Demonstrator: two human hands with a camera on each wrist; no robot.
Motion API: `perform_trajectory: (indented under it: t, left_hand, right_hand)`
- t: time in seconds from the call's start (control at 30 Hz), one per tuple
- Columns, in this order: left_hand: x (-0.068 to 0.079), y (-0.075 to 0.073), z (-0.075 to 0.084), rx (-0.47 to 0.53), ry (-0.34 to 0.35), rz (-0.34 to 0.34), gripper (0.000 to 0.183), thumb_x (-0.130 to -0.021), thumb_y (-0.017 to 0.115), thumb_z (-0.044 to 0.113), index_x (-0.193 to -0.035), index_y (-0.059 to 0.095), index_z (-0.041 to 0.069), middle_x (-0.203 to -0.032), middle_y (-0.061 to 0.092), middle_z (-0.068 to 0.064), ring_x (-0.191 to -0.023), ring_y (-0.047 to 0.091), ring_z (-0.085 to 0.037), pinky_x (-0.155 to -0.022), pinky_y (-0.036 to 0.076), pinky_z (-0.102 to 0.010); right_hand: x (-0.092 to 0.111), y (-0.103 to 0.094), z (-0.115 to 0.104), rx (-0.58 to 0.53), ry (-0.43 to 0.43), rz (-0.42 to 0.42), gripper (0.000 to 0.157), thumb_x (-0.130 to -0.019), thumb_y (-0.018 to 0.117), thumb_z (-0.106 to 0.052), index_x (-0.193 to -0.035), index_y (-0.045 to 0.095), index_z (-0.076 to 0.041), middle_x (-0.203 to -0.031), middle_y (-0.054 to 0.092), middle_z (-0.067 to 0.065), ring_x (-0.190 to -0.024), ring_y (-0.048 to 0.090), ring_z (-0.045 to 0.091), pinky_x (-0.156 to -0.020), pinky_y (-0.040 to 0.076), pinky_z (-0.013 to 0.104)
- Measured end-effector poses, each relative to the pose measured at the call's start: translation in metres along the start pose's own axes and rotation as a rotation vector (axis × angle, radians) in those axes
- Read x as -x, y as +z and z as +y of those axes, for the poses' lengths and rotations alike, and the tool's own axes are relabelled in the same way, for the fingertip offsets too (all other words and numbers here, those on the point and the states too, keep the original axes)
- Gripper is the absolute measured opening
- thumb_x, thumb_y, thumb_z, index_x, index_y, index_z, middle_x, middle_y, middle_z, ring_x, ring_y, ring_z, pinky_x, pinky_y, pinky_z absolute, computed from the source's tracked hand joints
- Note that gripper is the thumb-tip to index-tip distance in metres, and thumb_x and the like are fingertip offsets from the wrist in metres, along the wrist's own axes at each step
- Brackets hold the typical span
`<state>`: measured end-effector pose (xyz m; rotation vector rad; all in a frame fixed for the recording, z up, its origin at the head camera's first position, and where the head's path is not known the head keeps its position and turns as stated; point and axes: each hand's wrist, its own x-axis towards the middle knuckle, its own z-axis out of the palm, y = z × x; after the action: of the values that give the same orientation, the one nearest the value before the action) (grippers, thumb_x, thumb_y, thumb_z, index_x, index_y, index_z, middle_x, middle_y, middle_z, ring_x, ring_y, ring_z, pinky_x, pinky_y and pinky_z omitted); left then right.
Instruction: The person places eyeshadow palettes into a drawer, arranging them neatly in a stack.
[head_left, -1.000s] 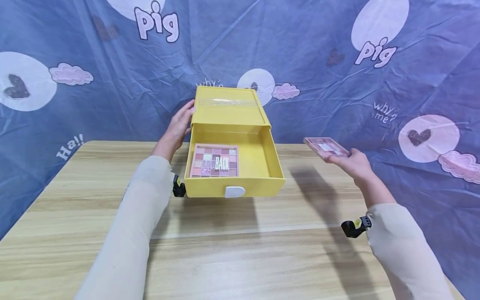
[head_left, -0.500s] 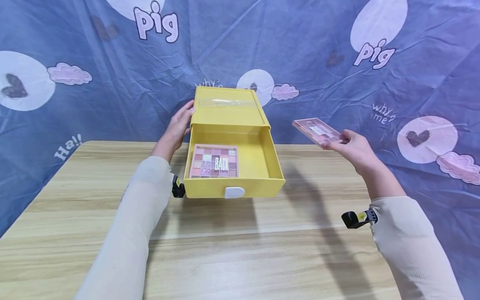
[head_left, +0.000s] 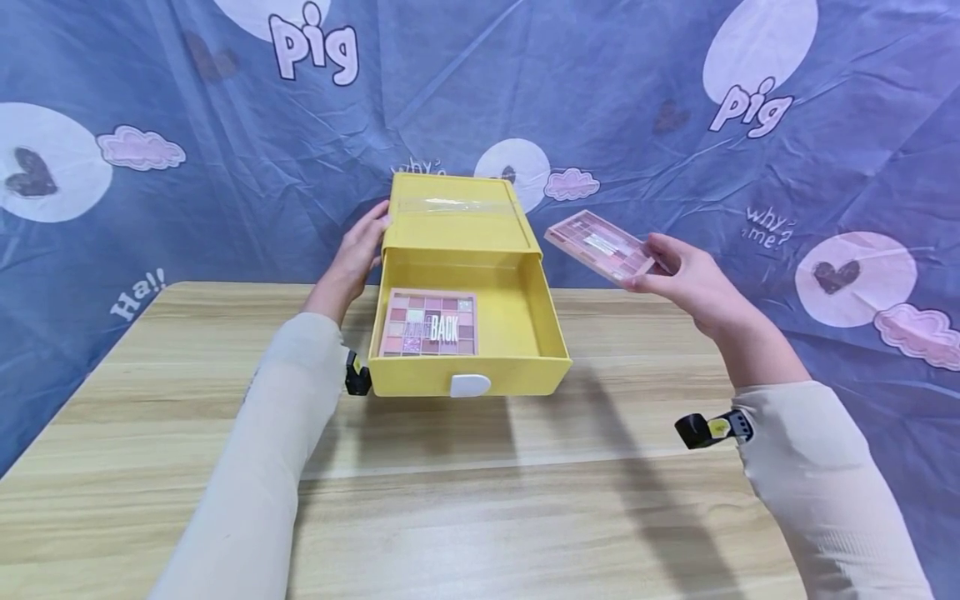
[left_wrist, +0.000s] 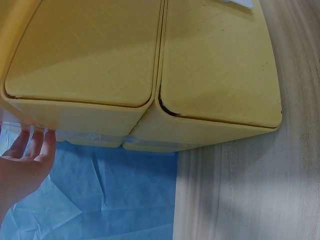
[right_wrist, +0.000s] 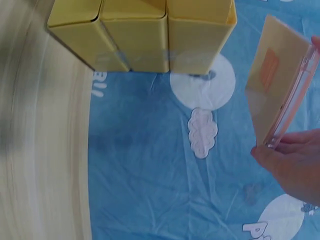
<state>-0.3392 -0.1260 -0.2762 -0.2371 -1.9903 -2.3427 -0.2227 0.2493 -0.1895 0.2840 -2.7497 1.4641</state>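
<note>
My right hand [head_left: 693, 283] pinches an eyeshadow palette [head_left: 600, 243] by its near right edge, thumb on one side and fingers on the other. The palette hangs tilted in the air, right of the yellow drawer unit [head_left: 457, 212]; its plain back shows in the right wrist view. The unit's top drawer [head_left: 517, 317] is pulled out. A second eyeshadow palette [head_left: 430, 323] lies face up in the drawer's left part. My left hand [head_left: 356, 254] rests against the unit's upper left side; extended fingers [left_wrist: 47, 147] touch that side in the left wrist view.
A white tab handle [head_left: 470, 385] sits on the drawer front. Closed drawers [left_wrist: 220, 65] are stacked below, with clear tape across the unit. The unit stands at the back of a wooden table [head_left: 480, 517], before a printed blue cloth [head_left: 660, 183].
My right hand has carried its palette left and up, close to the drawer unit's right side. The left hand, the drawer and the palette inside have stayed in place.
</note>
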Motion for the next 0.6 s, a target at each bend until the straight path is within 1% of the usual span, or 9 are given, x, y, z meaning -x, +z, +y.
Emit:
perform_trajectory:
  t: [0.07, 0.17, 0.27, 0.37, 0.6]
  left_hand:
    - [0.000, 0.000, 0.001, -0.006, -0.002, -0.001, 0.051, -0.085, 0.048, 0.031, -0.134, 0.034, 0.022, -0.133, 0.035, -0.002, -0.116, 0.034, -0.017, -0.095, 0.024, -0.042]
    - [-0.001, 0.001, 0.001, 0.002, -0.012, -0.002, 0.051, -0.085, 0.048, 0.031, -0.134, 0.034, 0.022, -0.133, 0.035, -0.002, -0.116, 0.034, -0.017, -0.095, 0.023, -0.042]
    - [-0.001, 0.001, 0.001, 0.004, -0.025, -0.001, 0.051, -0.085, 0.048, 0.032, -0.134, 0.034, 0.022, -0.133, 0.034, -0.002, -0.117, 0.033, -0.017, -0.096, 0.022, -0.041]
    - [0.000, 0.000, 0.001, 0.003, -0.030, -0.001, 0.051, -0.086, 0.048, 0.032, -0.134, 0.034, 0.022, -0.134, 0.034, -0.001, -0.118, 0.032, -0.017, -0.096, 0.021, -0.042]
    - [0.000, 0.000, 0.001, 0.001, -0.017, -0.001, 0.052, -0.085, 0.048, 0.031, -0.134, 0.034, 0.021, -0.133, 0.034, -0.002, -0.117, 0.033, -0.018, -0.096, 0.022, -0.042]
  right_hand:
    - [0.000, 0.003, -0.005, -0.034, -0.024, -0.025, 0.078, -0.076, 0.060, -0.006, -0.135, 0.011, 0.006, -0.136, 0.022, 0.020, -0.121, 0.025, 0.024, -0.095, 0.025, 0.025]
    - [-0.002, 0.008, -0.011, -0.064, -0.058, -0.056, 0.076, -0.075, 0.060, -0.003, -0.135, 0.014, 0.006, -0.137, 0.021, 0.019, -0.123, 0.023, 0.024, -0.097, 0.022, 0.027]
    - [-0.004, 0.012, -0.017, -0.073, -0.086, -0.089, 0.076, -0.074, 0.061, -0.001, -0.135, 0.016, 0.005, -0.137, 0.021, 0.019, -0.124, 0.022, 0.025, -0.097, 0.022, 0.027]
    - [-0.006, 0.017, -0.022, -0.090, -0.114, -0.117, 0.076, -0.073, 0.061, 0.000, -0.134, 0.017, 0.006, -0.137, 0.021, 0.019, -0.124, 0.022, 0.026, -0.097, 0.022, 0.029]
    - [-0.013, 0.032, -0.031, -0.123, -0.165, -0.193, 0.077, -0.071, 0.063, 0.002, -0.134, 0.018, 0.007, -0.136, 0.024, 0.019, -0.124, 0.023, 0.025, -0.097, 0.022, 0.031]
